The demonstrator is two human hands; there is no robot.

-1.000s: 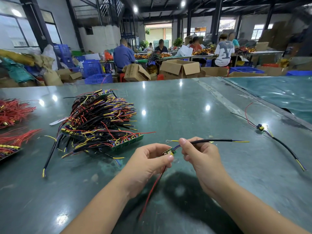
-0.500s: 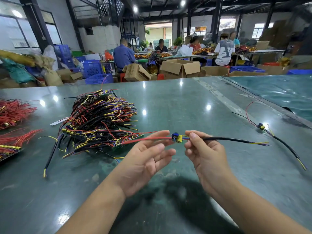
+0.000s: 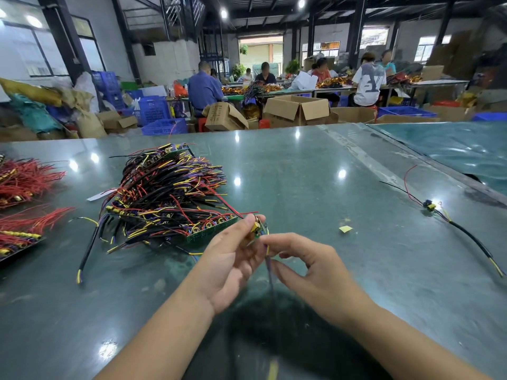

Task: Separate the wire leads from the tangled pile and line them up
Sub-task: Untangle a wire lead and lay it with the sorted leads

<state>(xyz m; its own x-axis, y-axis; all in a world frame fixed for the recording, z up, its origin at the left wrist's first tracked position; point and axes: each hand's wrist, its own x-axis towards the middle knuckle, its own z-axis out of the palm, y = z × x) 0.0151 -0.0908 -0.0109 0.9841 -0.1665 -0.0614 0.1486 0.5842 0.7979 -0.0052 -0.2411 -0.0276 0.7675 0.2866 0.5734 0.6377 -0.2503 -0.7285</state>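
Half a second ago the wire lead (image 3: 267,259) was stretched level between both hands; now it hangs down toward the person, its small yellow-and-green connector end raised by the near edge of the tangled pile (image 3: 167,196). On the green table (image 3: 301,174), the pile looks barely reduced, and one finished lead (image 3: 466,237) lies well apart to the right, so most of the job seems ahead. The left hand (image 3: 230,267) pinches the connector at its fingertips. The right hand (image 3: 315,272) curls thumb and forefinger round the cable below, probably drawing it straight before laying it down.
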